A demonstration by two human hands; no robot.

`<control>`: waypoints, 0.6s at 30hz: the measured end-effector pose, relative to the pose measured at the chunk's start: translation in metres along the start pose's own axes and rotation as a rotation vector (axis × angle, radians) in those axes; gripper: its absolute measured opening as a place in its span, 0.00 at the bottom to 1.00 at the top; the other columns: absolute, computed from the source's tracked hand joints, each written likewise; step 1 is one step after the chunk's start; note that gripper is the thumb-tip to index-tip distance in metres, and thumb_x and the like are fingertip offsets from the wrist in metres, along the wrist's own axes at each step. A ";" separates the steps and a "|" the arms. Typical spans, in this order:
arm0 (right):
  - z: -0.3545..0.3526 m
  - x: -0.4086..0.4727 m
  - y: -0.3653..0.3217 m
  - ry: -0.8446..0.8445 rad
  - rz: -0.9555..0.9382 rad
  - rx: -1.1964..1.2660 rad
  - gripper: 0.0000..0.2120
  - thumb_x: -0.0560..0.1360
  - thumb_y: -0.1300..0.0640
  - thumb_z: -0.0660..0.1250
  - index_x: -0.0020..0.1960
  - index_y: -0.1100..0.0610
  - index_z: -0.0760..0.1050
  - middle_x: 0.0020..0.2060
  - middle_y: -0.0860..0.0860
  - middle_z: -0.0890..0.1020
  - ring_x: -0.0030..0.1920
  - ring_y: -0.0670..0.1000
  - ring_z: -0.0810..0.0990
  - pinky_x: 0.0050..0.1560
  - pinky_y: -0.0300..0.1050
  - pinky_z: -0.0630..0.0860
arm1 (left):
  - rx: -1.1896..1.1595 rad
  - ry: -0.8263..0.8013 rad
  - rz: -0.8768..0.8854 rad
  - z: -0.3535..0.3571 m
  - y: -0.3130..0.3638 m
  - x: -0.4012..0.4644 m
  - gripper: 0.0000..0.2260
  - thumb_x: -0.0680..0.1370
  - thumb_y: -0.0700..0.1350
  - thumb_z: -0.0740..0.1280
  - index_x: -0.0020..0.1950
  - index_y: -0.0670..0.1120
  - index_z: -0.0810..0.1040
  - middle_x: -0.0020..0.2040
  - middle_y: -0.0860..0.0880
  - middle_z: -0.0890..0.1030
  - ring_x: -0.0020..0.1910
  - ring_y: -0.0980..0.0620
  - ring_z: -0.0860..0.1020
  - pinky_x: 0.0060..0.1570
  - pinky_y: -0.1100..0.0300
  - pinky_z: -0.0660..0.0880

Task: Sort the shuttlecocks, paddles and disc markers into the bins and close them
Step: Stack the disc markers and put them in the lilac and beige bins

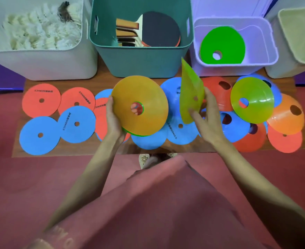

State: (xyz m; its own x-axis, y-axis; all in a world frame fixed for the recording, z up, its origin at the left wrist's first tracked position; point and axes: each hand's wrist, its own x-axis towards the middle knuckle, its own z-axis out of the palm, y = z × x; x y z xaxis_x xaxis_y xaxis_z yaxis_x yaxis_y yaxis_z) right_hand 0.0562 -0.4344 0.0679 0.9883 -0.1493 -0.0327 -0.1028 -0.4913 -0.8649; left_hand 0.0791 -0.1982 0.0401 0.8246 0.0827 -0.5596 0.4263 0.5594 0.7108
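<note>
My left hand (113, 116) grips a small stack of disc markers, an orange one (148, 97) on top with a green edge showing beneath. My right hand (204, 114) pinches a yellow-green disc marker (190, 88) held on edge above the table. Many red and blue disc markers (40, 134) lie spread over the low wooden table (87, 148). A yellow-green cone disc (252, 100) sits on the right pile. The lilac bin (238, 66) holds a green disc (223, 44). The teal bin (141, 60) holds paddles (159, 29). The white bin (40, 63) holds shuttlecocks (40, 31).
A fourth pale bin (283, 69) with a cream lid (301, 33) on it stands at the far right. A lilac lid (229, 8) leans behind the lilac bin. My knee in pink cloth (166, 203) is below the table's near edge.
</note>
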 end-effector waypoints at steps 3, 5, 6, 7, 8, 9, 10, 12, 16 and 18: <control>-0.001 0.007 -0.001 0.183 0.020 0.230 0.12 0.77 0.57 0.55 0.58 0.55 0.72 0.50 0.50 0.78 0.47 0.41 0.74 0.51 0.42 0.70 | -0.017 -0.011 -0.014 0.009 0.000 0.003 0.25 0.82 0.57 0.52 0.43 0.52 0.86 0.44 0.50 0.85 0.42 0.52 0.83 0.48 0.55 0.79; -0.002 0.013 -0.002 0.242 0.027 0.277 0.10 0.80 0.57 0.56 0.55 0.57 0.75 0.48 0.50 0.80 0.47 0.41 0.75 0.50 0.41 0.72 | -0.015 -0.051 -0.027 0.015 -0.001 0.004 0.23 0.82 0.58 0.52 0.48 0.50 0.85 0.46 0.49 0.85 0.44 0.51 0.83 0.49 0.55 0.79; -0.002 0.016 0.000 0.226 0.044 0.296 0.10 0.80 0.57 0.57 0.55 0.56 0.76 0.48 0.49 0.81 0.48 0.42 0.76 0.49 0.40 0.74 | -0.001 -0.060 -0.034 0.018 -0.002 0.004 0.23 0.82 0.59 0.52 0.50 0.50 0.84 0.47 0.49 0.85 0.45 0.50 0.83 0.51 0.54 0.78; -0.001 0.020 0.003 0.189 0.071 0.302 0.10 0.80 0.56 0.58 0.55 0.56 0.76 0.47 0.49 0.81 0.48 0.43 0.77 0.50 0.41 0.75 | 0.007 -0.066 -0.040 0.022 -0.003 0.003 0.22 0.82 0.59 0.52 0.54 0.50 0.82 0.50 0.48 0.85 0.49 0.49 0.82 0.55 0.52 0.77; 0.002 0.024 0.008 0.147 0.104 0.283 0.11 0.79 0.54 0.59 0.54 0.57 0.77 0.46 0.50 0.81 0.48 0.45 0.77 0.50 0.42 0.74 | 0.014 -0.070 -0.045 0.025 -0.005 0.003 0.21 0.81 0.59 0.53 0.59 0.50 0.80 0.54 0.48 0.84 0.54 0.48 0.81 0.60 0.49 0.75; 0.005 0.026 0.012 0.110 0.135 0.225 0.14 0.77 0.52 0.59 0.51 0.60 0.77 0.44 0.52 0.79 0.47 0.48 0.76 0.49 0.45 0.73 | 0.013 -0.081 -0.045 0.028 -0.007 0.004 0.21 0.81 0.59 0.53 0.62 0.49 0.78 0.57 0.47 0.83 0.57 0.47 0.80 0.62 0.47 0.73; 0.009 0.029 0.017 0.076 0.140 0.147 0.17 0.75 0.49 0.59 0.46 0.63 0.76 0.41 0.54 0.76 0.46 0.51 0.73 0.48 0.47 0.70 | 0.015 -0.092 -0.046 0.031 -0.009 0.002 0.21 0.81 0.59 0.53 0.63 0.49 0.77 0.57 0.47 0.82 0.58 0.46 0.79 0.63 0.47 0.73; 0.017 0.031 0.025 0.019 0.112 0.016 0.19 0.75 0.48 0.61 0.38 0.64 0.72 0.37 0.55 0.70 0.46 0.52 0.67 0.48 0.49 0.66 | 0.006 -0.122 -0.068 0.038 -0.011 -0.002 0.21 0.82 0.59 0.51 0.60 0.49 0.78 0.55 0.48 0.83 0.55 0.47 0.80 0.60 0.49 0.74; 0.025 0.029 0.034 -0.090 0.104 -0.135 0.08 0.79 0.60 0.63 0.47 0.66 0.72 0.44 0.60 0.70 0.50 0.54 0.69 0.56 0.49 0.63 | -0.020 -0.145 -0.115 0.042 -0.013 -0.006 0.23 0.81 0.61 0.51 0.60 0.49 0.78 0.56 0.46 0.83 0.55 0.46 0.80 0.57 0.50 0.75; 0.028 0.029 0.039 -0.125 0.076 -0.185 0.11 0.79 0.60 0.63 0.50 0.70 0.73 0.47 0.66 0.74 0.52 0.60 0.73 0.52 0.48 0.63 | 0.001 -0.157 -0.113 0.041 -0.014 -0.007 0.22 0.81 0.60 0.51 0.60 0.48 0.78 0.55 0.47 0.83 0.53 0.48 0.81 0.54 0.51 0.77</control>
State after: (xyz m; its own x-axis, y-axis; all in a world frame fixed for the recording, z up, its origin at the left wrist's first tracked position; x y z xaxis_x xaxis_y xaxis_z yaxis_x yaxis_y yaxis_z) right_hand 0.0844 -0.4338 0.0188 0.9821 -0.0900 -0.1656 -0.1848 -0.6336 -0.7513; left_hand 0.0822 -0.2405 0.0513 0.8194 -0.1108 -0.5624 0.5199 0.5569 0.6477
